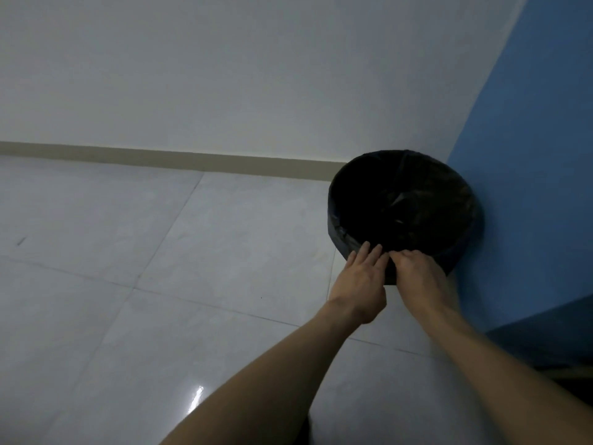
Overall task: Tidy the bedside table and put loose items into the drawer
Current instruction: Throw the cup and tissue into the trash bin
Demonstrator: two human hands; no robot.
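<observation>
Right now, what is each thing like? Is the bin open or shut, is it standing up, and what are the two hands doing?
Bin: upright on the floor, against the blue wall, no lid on it.
Black bag: lining the bin, folded over the rim; what is inside is too dark to tell.
Left hand: fingers straight, touching the bin's near side.
Right hand: fingers curled at the near rim, seemingly pinching the bag's edge.

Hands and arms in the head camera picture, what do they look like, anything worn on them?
The left forearm and right forearm are bare, with no sleeves in view. The left hand and the right hand wear no gloves, and no watch, bracelet or ring shows. The right hand is slightly blurred, so a thin ring there could be missed.
</observation>
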